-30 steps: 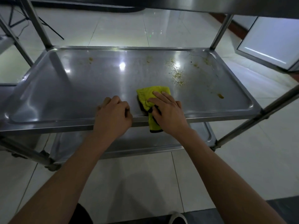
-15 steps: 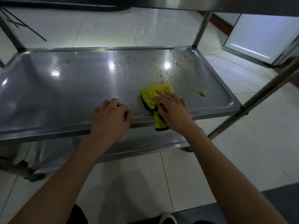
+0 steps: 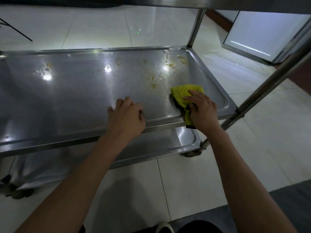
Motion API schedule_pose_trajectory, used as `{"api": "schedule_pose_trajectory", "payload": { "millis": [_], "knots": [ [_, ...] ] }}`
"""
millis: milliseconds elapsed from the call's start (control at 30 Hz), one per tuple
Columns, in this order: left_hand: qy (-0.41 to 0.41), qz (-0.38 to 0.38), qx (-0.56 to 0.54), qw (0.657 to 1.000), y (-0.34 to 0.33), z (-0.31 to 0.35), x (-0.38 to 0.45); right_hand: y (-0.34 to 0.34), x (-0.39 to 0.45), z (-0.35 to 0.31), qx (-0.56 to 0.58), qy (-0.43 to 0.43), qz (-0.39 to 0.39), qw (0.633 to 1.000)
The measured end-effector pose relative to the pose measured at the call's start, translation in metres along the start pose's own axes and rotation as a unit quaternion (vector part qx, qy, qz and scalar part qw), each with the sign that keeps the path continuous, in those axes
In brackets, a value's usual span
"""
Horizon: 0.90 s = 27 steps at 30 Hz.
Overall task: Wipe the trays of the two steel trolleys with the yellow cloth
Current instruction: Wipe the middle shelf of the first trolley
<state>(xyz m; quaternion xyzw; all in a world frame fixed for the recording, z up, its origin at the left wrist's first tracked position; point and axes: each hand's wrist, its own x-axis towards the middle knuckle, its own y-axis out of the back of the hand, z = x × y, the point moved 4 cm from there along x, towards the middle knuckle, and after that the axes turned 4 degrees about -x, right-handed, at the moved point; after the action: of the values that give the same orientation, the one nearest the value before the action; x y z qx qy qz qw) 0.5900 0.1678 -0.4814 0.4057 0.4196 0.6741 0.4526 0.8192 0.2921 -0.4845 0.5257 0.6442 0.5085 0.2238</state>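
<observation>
From the head camera, the yellow cloth [image 3: 186,94] now lies near the right end of the middle tray [image 3: 75,98], close to the front rim, with its lower corner hanging over that rim. The right hand [image 3: 201,111] presses it down with the fingers laid nearly straight across the top and the thumb tucked against its side — a flat pressing grip rather than a fist. The left hand [image 3: 127,115] rests on the tray's front edge with its fingers curled; whether they hook the rim or merely lie on it, I cannot tell.

Compared with half a second ago, the cloth and the right hand have slid rightward along the front of the tray, toward the right corner, while the left hand has kept its place on the edge. The yellow-brown crumbs [image 3: 156,79] just beyond the cloth — and those in the far right corner — remain unwiped. So the stroke seems to be working along the near edge, and this tray is far from finished; the lower tray [image 3: 186,137] shows only partly beneath.
</observation>
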Motion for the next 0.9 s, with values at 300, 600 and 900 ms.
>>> {"api": "schedule_pose_trajectory", "payload": {
  "millis": [300,600,900],
  "knots": [
    [-0.001,-0.01,0.039,0.999,-0.008,0.002,0.006,0.012,0.011,0.039,0.002,-0.031,0.011,0.999],
    [-0.026,0.006,0.022,0.999,-0.006,0.0,0.001,0.034,0.02,0.082,0.004,-0.071,0.041,0.997],
    [-0.04,0.036,-0.067,0.996,0.013,-0.04,-0.003,-0.011,0.001,-0.018,-0.049,-0.013,-0.002,0.999]
  ]
}}
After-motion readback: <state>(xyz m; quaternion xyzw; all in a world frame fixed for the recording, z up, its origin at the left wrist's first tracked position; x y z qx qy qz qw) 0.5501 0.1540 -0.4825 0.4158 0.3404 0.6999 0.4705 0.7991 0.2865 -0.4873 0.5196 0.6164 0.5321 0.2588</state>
